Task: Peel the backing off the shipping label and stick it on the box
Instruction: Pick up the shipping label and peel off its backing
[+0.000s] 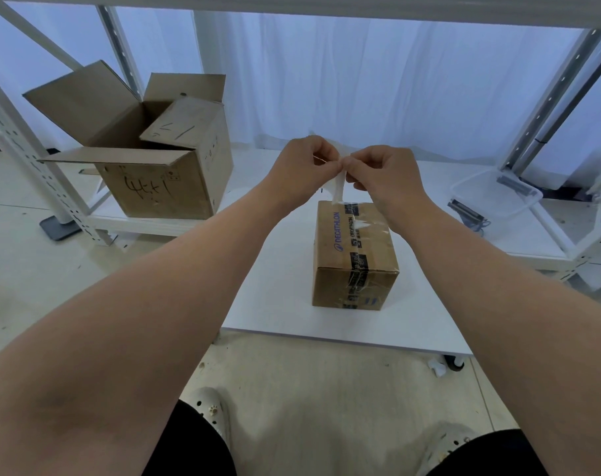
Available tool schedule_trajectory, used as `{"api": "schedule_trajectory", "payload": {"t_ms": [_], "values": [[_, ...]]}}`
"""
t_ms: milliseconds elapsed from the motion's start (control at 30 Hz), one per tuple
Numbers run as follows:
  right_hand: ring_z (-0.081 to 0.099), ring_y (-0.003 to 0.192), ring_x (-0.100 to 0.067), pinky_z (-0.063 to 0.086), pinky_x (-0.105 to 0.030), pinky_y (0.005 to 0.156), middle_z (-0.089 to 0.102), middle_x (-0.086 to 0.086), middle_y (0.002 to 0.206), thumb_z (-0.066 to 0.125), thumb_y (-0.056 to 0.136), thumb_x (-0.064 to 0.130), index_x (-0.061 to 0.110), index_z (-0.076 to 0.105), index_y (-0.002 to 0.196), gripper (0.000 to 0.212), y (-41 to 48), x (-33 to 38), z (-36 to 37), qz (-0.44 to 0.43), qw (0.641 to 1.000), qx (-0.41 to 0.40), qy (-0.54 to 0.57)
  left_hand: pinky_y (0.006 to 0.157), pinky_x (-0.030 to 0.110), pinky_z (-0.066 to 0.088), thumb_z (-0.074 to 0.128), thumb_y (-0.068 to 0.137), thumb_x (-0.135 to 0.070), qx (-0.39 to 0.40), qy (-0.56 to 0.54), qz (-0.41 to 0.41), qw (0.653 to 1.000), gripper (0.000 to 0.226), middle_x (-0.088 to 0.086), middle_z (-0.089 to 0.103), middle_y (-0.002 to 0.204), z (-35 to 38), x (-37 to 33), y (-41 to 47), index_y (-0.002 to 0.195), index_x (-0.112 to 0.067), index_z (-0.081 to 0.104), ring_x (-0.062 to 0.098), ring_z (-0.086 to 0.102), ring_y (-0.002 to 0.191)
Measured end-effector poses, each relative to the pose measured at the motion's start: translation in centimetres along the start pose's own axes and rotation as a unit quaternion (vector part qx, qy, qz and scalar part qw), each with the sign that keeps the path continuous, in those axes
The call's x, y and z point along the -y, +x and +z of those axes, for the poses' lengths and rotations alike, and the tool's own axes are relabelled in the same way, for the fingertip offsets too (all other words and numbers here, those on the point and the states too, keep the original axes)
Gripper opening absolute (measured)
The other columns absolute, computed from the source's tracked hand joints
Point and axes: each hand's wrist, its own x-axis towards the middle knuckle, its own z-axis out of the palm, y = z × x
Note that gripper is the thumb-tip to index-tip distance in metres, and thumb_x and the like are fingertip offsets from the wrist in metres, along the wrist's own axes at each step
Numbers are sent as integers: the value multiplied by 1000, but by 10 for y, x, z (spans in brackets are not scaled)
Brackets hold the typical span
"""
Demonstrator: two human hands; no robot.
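Observation:
A small brown cardboard box (355, 250) with blue Decathlon print and dark tape stands on a low white board (275, 304). Above its far edge, my left hand (304, 166) and my right hand (383, 173) meet, fingertips pinched together on a white shipping label (338, 185). The label hangs edge-on between the hands, its lower end close to the box's far top edge. Most of the label is hidden by my fingers, and I cannot tell the backing from the sticker.
A large open cardboard box (161, 166) with another box inside stands at the back left on a white rack shelf (154, 225). A clear plastic tub (494, 201) sits at the right. White rack posts rise on both sides. My feet in pale clogs (211, 410) are below.

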Motion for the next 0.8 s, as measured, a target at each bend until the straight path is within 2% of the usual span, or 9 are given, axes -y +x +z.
{"api": "schedule_trajectory", "payload": {"t_ms": [67, 167, 267, 333, 400, 533, 633, 700, 800], "values": [[64, 77, -21, 55, -39, 80, 69, -14, 81, 68, 83, 15, 16, 67, 72, 10, 0, 1, 0, 2, 1000, -4, 6, 60, 15, 46, 64, 84, -15, -3, -25, -6, 1000, 8, 6, 63, 80, 0, 0, 0, 84, -8, 61, 11, 55, 68], [68, 83, -31, 55, -43, 80, 71, -20, 86, 68, 80, 11, 17, 66, 73, 10, 0, 2, 2, 2, 1000, -10, 8, 78, 29, 52, 69, 82, -23, -1, -50, -12, 999, 15, 12, 69, 87, 0, 1, 2, 82, -9, 64, 17, 62, 79], [67, 85, -38, 55, -50, 81, 71, -22, 85, 69, 79, 11, 12, 68, 76, 3, 0, -1, 3, -1, 1000, -7, 3, 71, 22, 50, 71, 81, -24, -6, -56, -21, 998, 15, 3, 67, 78, -1, 3, 3, 78, -11, 64, 12, 61, 74], [68, 85, -36, 55, -50, 81, 71, -20, 85, 71, 79, 15, 8, 68, 80, 8, 0, -1, 3, 1, 1000, -6, 6, 64, 14, 47, 71, 81, -20, -10, -56, -24, 998, 11, 0, 67, 76, -2, 2, 3, 75, -13, 64, 11, 62, 73], [69, 83, -33, 56, -48, 82, 71, -18, 83, 72, 80, 17, 12, 65, 78, 9, 0, -1, 3, 1, 1000, -1, 14, 63, 13, 48, 71, 81, -18, -11, -58, -27, 998, 10, 2, 67, 77, -4, 1, 2, 75, -13, 64, 11, 63, 75], [70, 74, -17, 57, -40, 81, 71, -13, 81, 68, 81, 13, 17, 60, 89, 12, 1, -2, 3, 10, 1000, 0, 24, 82, 30, 53, 68, 82, -13, -7, -61, -30, 998, 7, 13, 70, 87, -6, 1, 1, 78, -13, 63, 19, 63, 82], [69, 70, -14, 57, -33, 78, 71, -11, 77, 62, 83, 10, 14, 60, 99, 16, 2, -2, 3, 20, 999, -5, 35, 63, 16, 47, 68, 81, -12, -3, -44, -34, 998, 16, 8, 71, 77, -7, -2, -1, 90, -12, 56, 15, 62, 76], [68, 67, -13, 56, -29, 73, 70, -8, 74, 59, 86, 11, 14, 60, 102, 16, 1, -1, 2, 17, 999, 0, 42, 48, 12, 40, 67, 81, -12, 3, -37, -32, 999, 23, 10, 73, 81, -8, -4, -3, 96, -12, 50, 17, 62, 73], [67, 68, -11, 55, -26, 72, 69, -4, 73, 53, 88, 8, 14, 63, 101, 18, 1, 0, -1, 6, 999, 10, 37, 53, 19, 40, 66, 82, -11, 0, -52, -39, 998, 25, 7, 74, 82, -9, -4, -4, 96, -13, 46, 24, 65, 78]]}}
